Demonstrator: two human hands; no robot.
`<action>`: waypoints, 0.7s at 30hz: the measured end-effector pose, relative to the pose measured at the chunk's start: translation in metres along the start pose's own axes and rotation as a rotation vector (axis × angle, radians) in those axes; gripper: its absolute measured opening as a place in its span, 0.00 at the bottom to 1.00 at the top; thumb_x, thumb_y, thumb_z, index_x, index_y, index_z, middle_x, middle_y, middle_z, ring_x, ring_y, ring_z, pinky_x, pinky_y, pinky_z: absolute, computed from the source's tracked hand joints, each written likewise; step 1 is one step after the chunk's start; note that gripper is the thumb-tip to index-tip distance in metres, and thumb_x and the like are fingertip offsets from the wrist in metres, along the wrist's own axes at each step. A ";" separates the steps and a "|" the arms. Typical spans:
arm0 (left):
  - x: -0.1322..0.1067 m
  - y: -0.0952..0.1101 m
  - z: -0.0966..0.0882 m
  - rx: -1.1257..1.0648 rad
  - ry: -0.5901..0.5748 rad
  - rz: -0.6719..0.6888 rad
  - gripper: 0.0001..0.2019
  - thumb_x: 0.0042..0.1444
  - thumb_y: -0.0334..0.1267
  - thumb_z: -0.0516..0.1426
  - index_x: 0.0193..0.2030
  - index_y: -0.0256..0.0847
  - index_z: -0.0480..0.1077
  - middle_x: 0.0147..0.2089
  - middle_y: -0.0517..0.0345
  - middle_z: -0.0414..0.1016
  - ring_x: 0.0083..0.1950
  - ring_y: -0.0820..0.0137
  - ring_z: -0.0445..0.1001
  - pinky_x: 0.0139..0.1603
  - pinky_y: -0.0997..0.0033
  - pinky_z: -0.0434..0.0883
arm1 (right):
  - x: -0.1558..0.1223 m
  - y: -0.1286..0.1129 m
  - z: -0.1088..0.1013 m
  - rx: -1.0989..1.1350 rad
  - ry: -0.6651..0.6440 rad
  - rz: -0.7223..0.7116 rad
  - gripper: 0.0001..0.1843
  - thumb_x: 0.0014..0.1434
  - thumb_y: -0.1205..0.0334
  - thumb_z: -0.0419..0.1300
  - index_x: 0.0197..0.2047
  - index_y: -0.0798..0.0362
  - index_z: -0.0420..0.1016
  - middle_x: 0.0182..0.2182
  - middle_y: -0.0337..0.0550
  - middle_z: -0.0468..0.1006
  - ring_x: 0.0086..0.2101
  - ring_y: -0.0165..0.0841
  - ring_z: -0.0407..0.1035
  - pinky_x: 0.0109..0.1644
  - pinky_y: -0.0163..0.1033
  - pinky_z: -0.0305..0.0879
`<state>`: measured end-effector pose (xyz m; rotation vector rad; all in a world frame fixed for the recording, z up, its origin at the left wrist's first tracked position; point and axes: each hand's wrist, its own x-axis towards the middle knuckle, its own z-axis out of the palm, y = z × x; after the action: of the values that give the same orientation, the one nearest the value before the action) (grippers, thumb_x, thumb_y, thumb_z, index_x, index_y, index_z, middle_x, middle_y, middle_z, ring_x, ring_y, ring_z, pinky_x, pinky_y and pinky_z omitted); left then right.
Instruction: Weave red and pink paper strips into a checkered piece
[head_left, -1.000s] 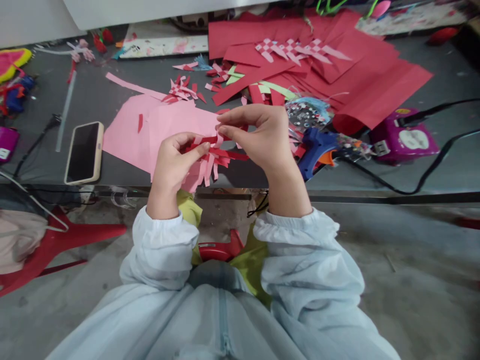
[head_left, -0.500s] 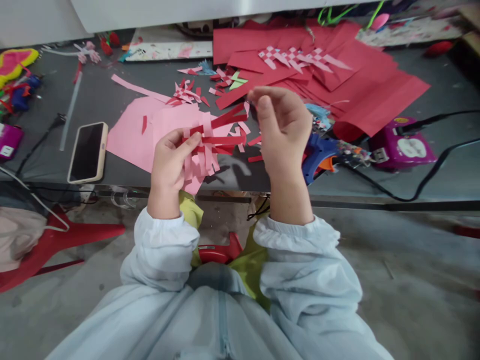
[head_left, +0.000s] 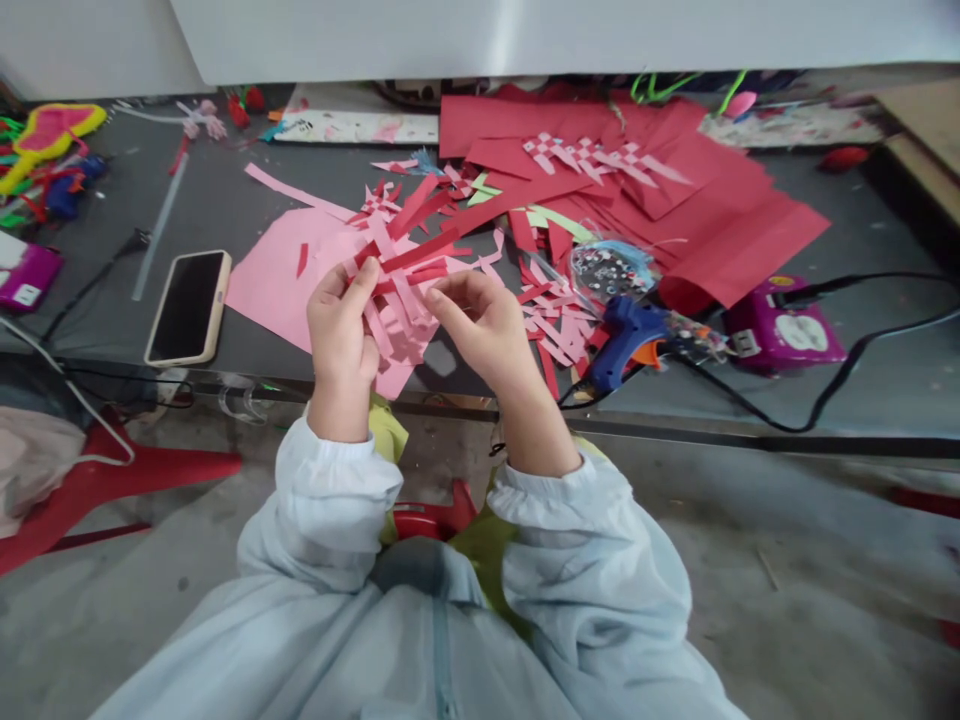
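Currently left hand (head_left: 341,325) pinches crossed paper strips (head_left: 420,250); right hand (head_left: 491,335), just right of pinch: can't tell grip. Slack pinch could unravel them.

Grey floor (head_left: 825,600) spreads below a dark table (head_left: 870,240).

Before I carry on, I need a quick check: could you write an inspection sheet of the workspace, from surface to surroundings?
Surface: dark gray table, strewn with paper.
Job's things: red and pink paper strips, interwoven, ends loose.
Clutter: red sheets, cut scraps, glue gun, phone.
Hands: left hand pinches the woven strips; right hand is at their right side, its grip unclear.
Cables: black cable loops near the front edge, right of the glue gun.
Surroundings: red stool at left, gray floor.
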<state>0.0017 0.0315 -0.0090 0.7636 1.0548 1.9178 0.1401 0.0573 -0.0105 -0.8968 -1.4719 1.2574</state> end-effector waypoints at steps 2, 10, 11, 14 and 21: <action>-0.001 0.001 0.002 -0.026 0.020 0.017 0.10 0.51 0.43 0.70 0.34 0.41 0.77 0.32 0.61 0.79 0.33 0.73 0.77 0.42 0.72 0.75 | 0.001 0.002 0.004 0.025 0.074 -0.047 0.07 0.56 0.59 0.64 0.31 0.52 0.71 0.27 0.34 0.74 0.29 0.24 0.68 0.36 0.34 0.64; -0.005 0.006 0.009 -0.066 0.046 0.000 0.12 0.48 0.41 0.72 0.29 0.40 0.74 0.28 0.64 0.74 0.31 0.77 0.73 0.42 0.75 0.74 | 0.000 0.003 0.009 0.007 0.004 -0.003 0.08 0.54 0.57 0.66 0.33 0.53 0.79 0.29 0.38 0.81 0.30 0.27 0.73 0.34 0.34 0.68; -0.005 0.006 0.009 -0.065 0.048 -0.007 0.13 0.47 0.41 0.72 0.29 0.40 0.73 0.28 0.64 0.73 0.30 0.77 0.72 0.42 0.75 0.74 | 0.000 0.004 0.009 0.020 -0.002 0.016 0.10 0.54 0.55 0.66 0.33 0.53 0.79 0.30 0.39 0.82 0.30 0.27 0.73 0.34 0.35 0.69; -0.005 0.005 0.009 -0.058 0.056 -0.028 0.13 0.48 0.41 0.72 0.28 0.40 0.73 0.27 0.65 0.72 0.29 0.78 0.71 0.39 0.75 0.73 | 0.001 0.006 0.010 0.074 -0.007 0.082 0.12 0.50 0.54 0.69 0.34 0.53 0.79 0.31 0.40 0.82 0.31 0.27 0.74 0.36 0.35 0.71; -0.007 0.004 0.014 -0.092 0.056 -0.050 0.10 0.50 0.36 0.70 0.28 0.39 0.73 0.25 0.66 0.70 0.27 0.78 0.70 0.35 0.76 0.73 | 0.002 0.007 0.010 0.187 -0.032 0.171 0.14 0.44 0.54 0.73 0.28 0.53 0.75 0.26 0.35 0.77 0.25 0.24 0.68 0.31 0.34 0.65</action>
<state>0.0150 0.0293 -0.0003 0.6301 1.0021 1.9407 0.1296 0.0579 -0.0174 -0.8944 -1.2984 1.5143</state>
